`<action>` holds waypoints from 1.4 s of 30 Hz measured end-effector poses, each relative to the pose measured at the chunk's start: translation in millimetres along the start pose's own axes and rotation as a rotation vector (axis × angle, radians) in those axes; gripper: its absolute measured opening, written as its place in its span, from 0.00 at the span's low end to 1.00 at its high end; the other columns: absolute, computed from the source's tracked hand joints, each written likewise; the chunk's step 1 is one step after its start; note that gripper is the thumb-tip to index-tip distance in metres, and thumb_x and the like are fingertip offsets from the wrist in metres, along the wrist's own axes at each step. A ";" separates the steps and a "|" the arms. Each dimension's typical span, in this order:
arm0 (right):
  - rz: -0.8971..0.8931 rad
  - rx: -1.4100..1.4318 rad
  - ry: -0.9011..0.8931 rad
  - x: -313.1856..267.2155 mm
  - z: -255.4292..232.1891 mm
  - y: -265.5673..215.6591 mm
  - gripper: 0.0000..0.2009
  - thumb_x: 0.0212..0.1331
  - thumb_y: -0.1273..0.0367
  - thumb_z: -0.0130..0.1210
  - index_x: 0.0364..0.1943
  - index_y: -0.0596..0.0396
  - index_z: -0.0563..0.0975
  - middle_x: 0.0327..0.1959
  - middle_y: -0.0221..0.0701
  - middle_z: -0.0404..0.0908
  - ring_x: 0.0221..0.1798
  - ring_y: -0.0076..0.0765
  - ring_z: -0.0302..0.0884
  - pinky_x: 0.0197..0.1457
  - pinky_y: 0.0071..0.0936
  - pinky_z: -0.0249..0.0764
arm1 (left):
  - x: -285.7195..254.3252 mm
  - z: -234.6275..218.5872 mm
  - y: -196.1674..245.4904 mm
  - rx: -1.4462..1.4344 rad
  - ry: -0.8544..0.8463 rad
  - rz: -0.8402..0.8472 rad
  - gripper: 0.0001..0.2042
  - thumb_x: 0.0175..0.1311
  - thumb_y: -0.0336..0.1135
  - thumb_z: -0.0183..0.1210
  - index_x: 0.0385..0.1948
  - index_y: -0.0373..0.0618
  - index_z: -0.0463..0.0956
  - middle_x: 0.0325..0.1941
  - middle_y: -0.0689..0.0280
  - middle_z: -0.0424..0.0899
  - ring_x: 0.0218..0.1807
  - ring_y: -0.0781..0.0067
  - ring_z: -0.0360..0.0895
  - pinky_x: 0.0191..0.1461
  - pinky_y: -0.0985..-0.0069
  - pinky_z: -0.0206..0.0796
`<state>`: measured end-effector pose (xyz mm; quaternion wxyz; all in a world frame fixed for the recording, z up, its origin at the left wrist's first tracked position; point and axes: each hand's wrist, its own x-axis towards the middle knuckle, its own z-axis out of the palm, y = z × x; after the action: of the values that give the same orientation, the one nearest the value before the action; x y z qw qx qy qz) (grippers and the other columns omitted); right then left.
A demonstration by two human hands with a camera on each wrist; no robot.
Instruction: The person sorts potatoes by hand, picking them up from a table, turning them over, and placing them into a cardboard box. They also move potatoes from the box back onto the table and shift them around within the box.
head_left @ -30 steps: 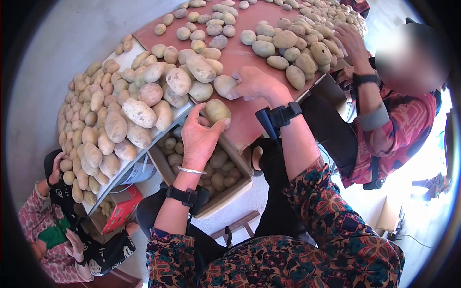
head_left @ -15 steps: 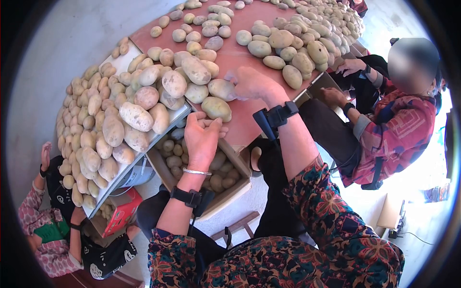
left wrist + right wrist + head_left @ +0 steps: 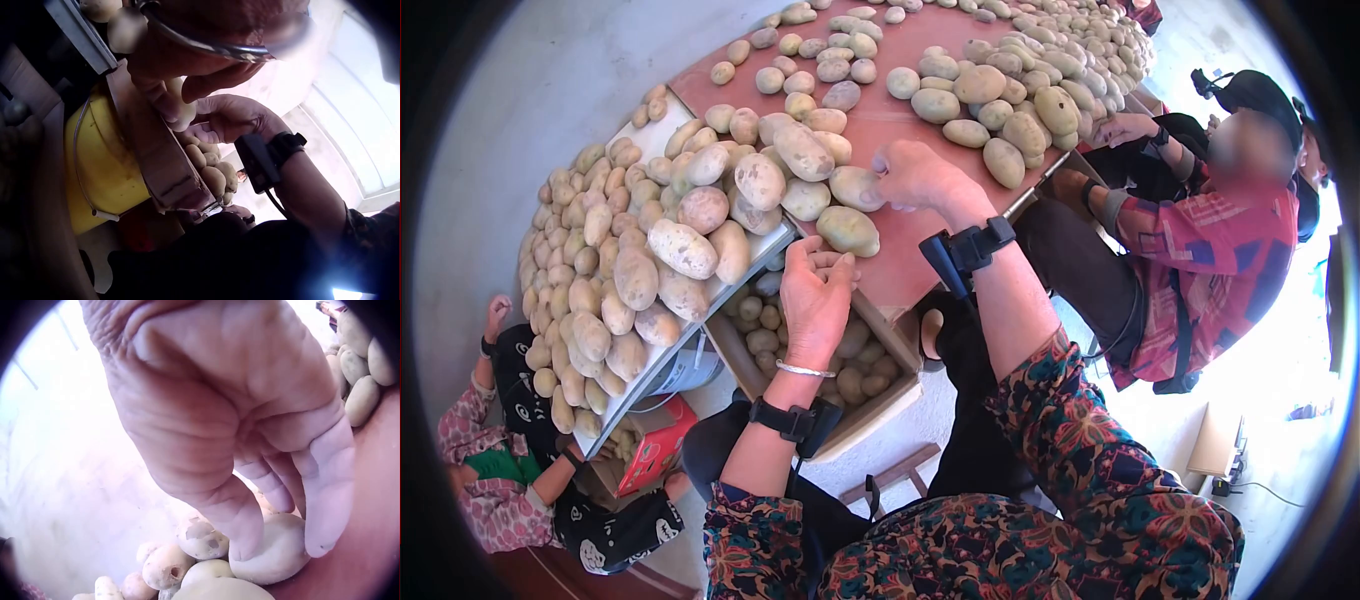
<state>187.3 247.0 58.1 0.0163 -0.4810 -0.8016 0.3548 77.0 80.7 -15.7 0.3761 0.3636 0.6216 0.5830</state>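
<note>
My right hand (image 3: pixel 925 178) pinches a pale oval potato (image 3: pixel 855 187) lying at the front edge of the heap. In the right wrist view, thumb and fingers straddle that potato (image 3: pixel 275 550). Just below it, a greenish-yellow potato (image 3: pixel 848 231) rests at the corner of the red table. My left hand (image 3: pixel 818 300) is right beneath this second potato, fingers loosely bent and fingertips close to its lower side. An open cardboard box (image 3: pixel 905 392) with several potatoes inside stands under the left hand.
A large potato heap (image 3: pixel 635 275) covers the white board on the left. More potatoes (image 3: pixel 1010 110) lie on the red tabletop (image 3: pixel 880 130). One person (image 3: pixel 1200 230) sits on the right, another (image 3: pixel 495 470) at lower left beside a red box (image 3: pixel 660 445).
The greenish potato, held upright in my left hand earlier, now lies on its side at the table corner. My left hand has drawn slightly down from it. The right hand keeps its potato.
</note>
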 end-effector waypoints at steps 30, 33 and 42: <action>-0.052 -0.218 0.068 -8.1 5.1 -6.3 0.20 0.52 0.65 0.64 0.49 0.60 0.79 0.41 0.47 0.83 0.43 0.48 0.82 0.43 0.39 0.78 | -12.3 -4.7 6.2 0.361 -0.042 0.179 0.29 0.55 0.20 0.59 0.61 0.29 0.64 0.57 0.55 0.70 0.51 0.67 0.78 0.50 0.77 0.75; -0.090 -0.256 0.106 -3.5 8.6 -3.3 0.18 0.53 0.68 0.61 0.48 0.59 0.79 0.41 0.48 0.83 0.45 0.51 0.82 0.45 0.40 0.78 | -14.8 -4.0 8.8 0.359 -0.046 0.196 0.28 0.54 0.20 0.59 0.60 0.29 0.65 0.58 0.54 0.69 0.52 0.67 0.77 0.49 0.76 0.76; -0.203 -0.238 0.250 1.6 15.2 6.3 0.14 0.54 0.68 0.57 0.43 0.60 0.79 0.40 0.51 0.81 0.45 0.56 0.80 0.48 0.44 0.75 | -8.3 -9.9 -0.1 0.564 -0.082 0.421 0.29 0.53 0.24 0.61 0.61 0.30 0.65 0.62 0.51 0.68 0.57 0.61 0.74 0.56 0.71 0.72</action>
<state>185.6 241.7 42.6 0.0945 -0.4365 -0.8740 0.1916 71.9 68.9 -15.1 0.1573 0.5965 0.6537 0.4382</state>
